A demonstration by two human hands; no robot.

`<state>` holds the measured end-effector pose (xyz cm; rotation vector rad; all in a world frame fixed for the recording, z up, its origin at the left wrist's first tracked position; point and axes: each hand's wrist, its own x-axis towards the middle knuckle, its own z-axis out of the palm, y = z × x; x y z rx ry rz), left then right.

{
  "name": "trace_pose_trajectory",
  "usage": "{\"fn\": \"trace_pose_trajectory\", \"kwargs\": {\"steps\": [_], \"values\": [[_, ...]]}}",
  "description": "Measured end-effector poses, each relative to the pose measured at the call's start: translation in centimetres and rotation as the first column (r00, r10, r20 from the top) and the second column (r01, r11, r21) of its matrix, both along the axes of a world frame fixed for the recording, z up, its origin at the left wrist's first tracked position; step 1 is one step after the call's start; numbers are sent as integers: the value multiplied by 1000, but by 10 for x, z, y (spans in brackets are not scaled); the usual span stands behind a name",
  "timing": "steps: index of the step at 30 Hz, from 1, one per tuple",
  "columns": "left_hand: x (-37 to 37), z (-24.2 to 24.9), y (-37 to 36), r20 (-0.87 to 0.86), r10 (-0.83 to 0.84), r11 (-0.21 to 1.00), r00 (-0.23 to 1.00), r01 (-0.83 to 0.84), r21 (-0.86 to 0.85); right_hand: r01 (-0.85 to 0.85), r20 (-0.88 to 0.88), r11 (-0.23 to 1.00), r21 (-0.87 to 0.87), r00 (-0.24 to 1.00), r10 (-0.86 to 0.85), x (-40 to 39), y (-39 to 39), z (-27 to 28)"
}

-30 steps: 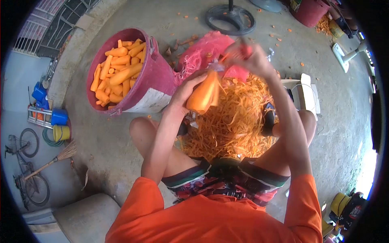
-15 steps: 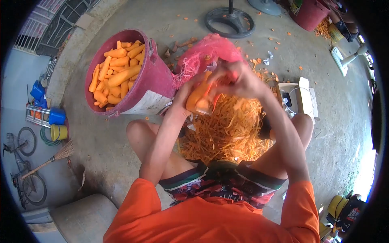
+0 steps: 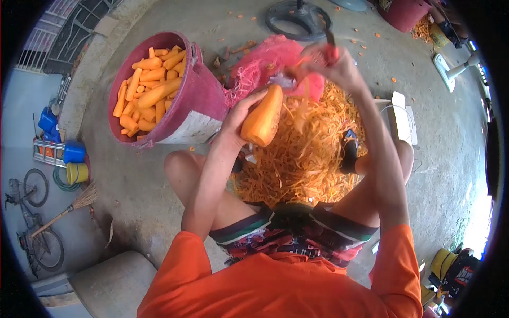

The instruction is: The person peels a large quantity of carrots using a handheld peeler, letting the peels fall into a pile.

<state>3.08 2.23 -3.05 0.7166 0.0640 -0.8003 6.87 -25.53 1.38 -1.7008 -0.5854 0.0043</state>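
My left hand [image 3: 237, 121] grips a thick orange carrot [image 3: 263, 117], held tilted above the heap of peelings. My right hand [image 3: 331, 66] is raised past the carrot's far tip and closed on a red-handled peeler [image 3: 330, 52]. A thin strip of peel [image 3: 302, 103] hangs in the air between the peeler and the carrot. A big pile of orange peelings [image 3: 305, 153] lies on the floor between my knees. Left of my left hand stands a dark pink bucket [image 3: 204, 103] filled with peeled carrots [image 3: 148, 93].
A pink mesh sack [image 3: 265, 63] lies behind the peelings. A fan base [image 3: 297, 18] stands on the concrete floor beyond it. A white box [image 3: 397, 119] sits to the right. Far left are a broom [image 3: 69, 209], a bicycle [image 3: 32, 222] and small tubs [image 3: 74, 159].
My right hand swept the peeler from over the carrot out and away past its tip, pulling off a strip of peel. My left hand kept hold of the carrot.
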Motion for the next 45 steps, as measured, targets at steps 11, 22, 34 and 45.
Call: {"fn": "trace_pose_trajectory", "kwargs": {"steps": [11, 22, 34, 45], "values": [[-5, 11, -3, 81, 63, 989, 995, -73, 131, -58, -145, 992, 115, 987, 75, -26, 29, 18], [0, -1, -6, -11, 185, 980, 983, -184, 75, -104, 209, 978, -180, 967, 142, -44, 46, 28], [0, -10, -3, -2, 77, 996, 997, -77, -35, -67, 241, 984, -165, 965, 107, -33, 38, 22], [-5, 5, -3, -8, -26, 997, 1000, 26, 76, -40, -50, 994, 105, 998, 46, -4, 9, 6]]}}
